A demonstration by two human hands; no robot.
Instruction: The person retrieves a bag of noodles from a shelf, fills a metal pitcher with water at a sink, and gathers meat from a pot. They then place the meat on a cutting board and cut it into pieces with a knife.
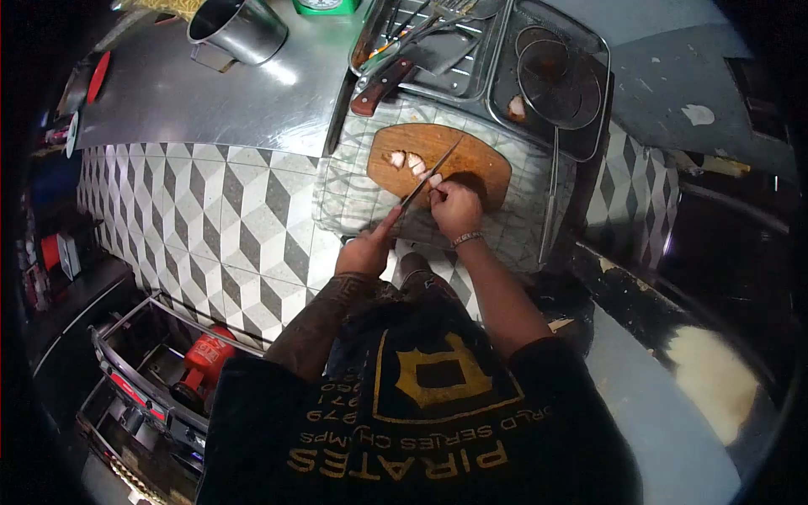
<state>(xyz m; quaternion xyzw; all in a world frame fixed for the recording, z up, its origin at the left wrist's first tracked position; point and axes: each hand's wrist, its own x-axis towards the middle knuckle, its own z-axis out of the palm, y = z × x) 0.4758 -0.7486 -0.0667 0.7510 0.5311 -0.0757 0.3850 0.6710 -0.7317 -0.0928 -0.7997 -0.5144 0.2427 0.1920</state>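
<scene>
My left hand (362, 254) is closed around the handle of a long kitchen knife (432, 172). The blade slants across a wooden cutting board (484, 156), its tip toward the far edge. With bent fingers, my right hand (457, 210) pinches a small piece of meat (435, 180) against the board, right beside the blade. Several cut pieces of pale meat (413, 162) with browned edges lie on the board left of the blade. My right fingers partly hide the piece they hold.
Beyond the board, a cleaver (383, 87) rests by a metal tray (475, 84) of utensils. Another tray (602, 101) holds strainers and a meat piece. A steel pot (240, 34) stands on the metal counter (168, 93). A red gas cylinder (204, 358) is at lower left.
</scene>
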